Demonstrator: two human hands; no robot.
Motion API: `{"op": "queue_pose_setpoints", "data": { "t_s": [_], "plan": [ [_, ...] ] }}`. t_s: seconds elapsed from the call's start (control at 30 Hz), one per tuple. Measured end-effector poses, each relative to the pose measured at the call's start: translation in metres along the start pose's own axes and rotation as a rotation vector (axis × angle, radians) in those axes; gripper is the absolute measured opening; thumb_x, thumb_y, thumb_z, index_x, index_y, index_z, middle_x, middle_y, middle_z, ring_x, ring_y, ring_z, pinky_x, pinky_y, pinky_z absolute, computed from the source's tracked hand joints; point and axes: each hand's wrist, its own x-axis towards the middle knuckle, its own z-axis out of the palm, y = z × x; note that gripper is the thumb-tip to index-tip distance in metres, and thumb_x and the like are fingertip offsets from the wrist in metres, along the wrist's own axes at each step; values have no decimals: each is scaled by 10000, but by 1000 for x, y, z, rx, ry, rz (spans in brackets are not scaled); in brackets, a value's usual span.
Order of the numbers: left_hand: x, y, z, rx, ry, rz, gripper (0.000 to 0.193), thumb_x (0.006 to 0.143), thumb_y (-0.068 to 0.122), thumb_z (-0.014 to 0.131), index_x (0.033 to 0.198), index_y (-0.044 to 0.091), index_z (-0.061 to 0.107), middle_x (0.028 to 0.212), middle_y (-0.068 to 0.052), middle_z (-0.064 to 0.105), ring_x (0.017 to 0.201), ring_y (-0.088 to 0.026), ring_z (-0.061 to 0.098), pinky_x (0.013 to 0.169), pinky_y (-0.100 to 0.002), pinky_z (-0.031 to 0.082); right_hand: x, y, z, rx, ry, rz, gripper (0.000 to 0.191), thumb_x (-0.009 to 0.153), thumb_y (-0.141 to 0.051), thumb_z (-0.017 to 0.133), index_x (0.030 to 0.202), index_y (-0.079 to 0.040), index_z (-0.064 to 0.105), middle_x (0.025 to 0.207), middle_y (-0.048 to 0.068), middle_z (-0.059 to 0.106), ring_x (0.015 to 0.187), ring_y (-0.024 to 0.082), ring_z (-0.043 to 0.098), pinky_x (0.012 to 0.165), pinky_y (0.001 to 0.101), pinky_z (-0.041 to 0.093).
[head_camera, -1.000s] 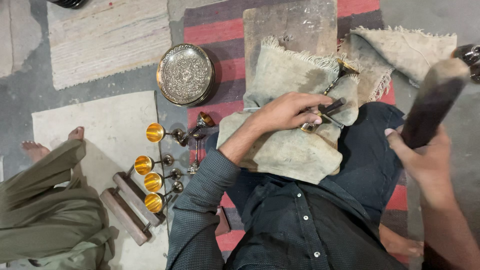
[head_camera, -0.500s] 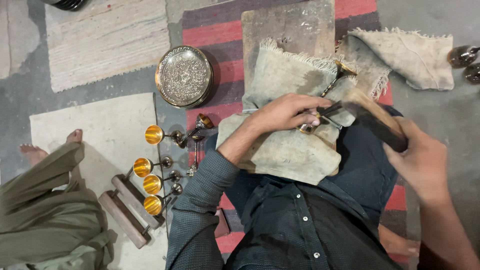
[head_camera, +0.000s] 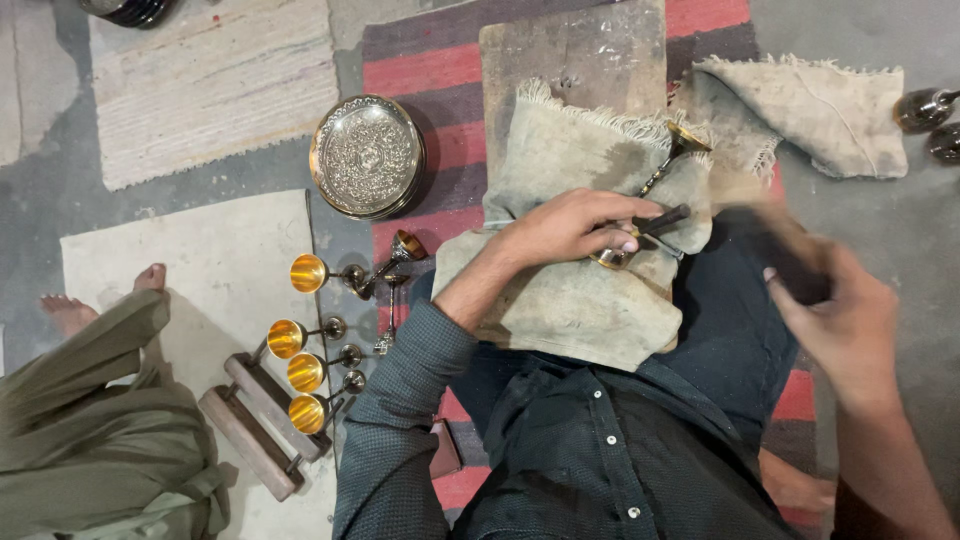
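Note:
My left hand (head_camera: 570, 225) lies on a grey fringed cloth (head_camera: 580, 310) over my lap and grips a short dark punch (head_camera: 668, 217). The punch tip rests on a brass goblet (head_camera: 672, 152) lying on that cloth. My right hand (head_camera: 850, 320) is to the right, closed round the handle of a mallet (head_camera: 770, 225). The mallet is blurred with motion, and its head is just right of the punch.
A worn wooden block (head_camera: 580, 50) lies beyond the cloth on a striped rug. A round engraved metal plate (head_camera: 367, 157) and several gold-lined goblets (head_camera: 300, 272) lie to the left by wooden bars (head_camera: 255, 425). Another person's foot (head_camera: 70, 310) is far left. A second cloth (head_camera: 810, 110) is upper right.
My right hand swung the mallet down from high on the right to the punch. My left hand kept the punch on the goblet.

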Motion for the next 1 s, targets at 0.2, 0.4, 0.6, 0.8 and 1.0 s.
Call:
{"op": "queue_pose_setpoints", "data": {
  "t_s": [0.2,0.4,0.6,0.8,1.0],
  "plan": [
    [0,-1,-1,-11,-12,-16,466,986,275,715,1423,152,609,1301,-73,729,1117,-250,739,952,-401,589,1,-16,-7,-214,54,-248,517,711,16,839,1205,50,690,917,190,724,803,268,703,693,362,551],
    [0,0,-2,-24,-35,-48,462,982,259,704,1422,155,609,1255,-75,739,1079,-258,748,931,-389,593,-2,7,-3,-360,40,-281,533,690,-40,879,1187,51,710,892,153,709,780,301,745,706,373,547],
    [-1,-1,-2,-33,-12,10,455,989,235,714,1422,147,603,1303,-103,717,1104,-291,728,935,-391,585,-2,15,7,293,24,83,257,1016,-151,830,1048,1,625,911,49,679,823,157,631,775,310,521],
    [-1,-3,-2,-15,-30,12,448,998,226,709,1425,137,606,1269,-92,730,1120,-287,723,956,-397,580,0,-12,0,839,147,70,386,892,-212,816,1182,-57,613,892,-26,665,769,97,664,758,265,553],
    [-1,1,-2,-17,-16,-17,440,993,252,695,1416,163,613,1276,-75,731,1111,-267,730,939,-392,582,0,-6,-5,277,53,-2,223,1030,-79,826,1033,34,634,885,127,678,791,187,658,745,309,527]
  ]
}}
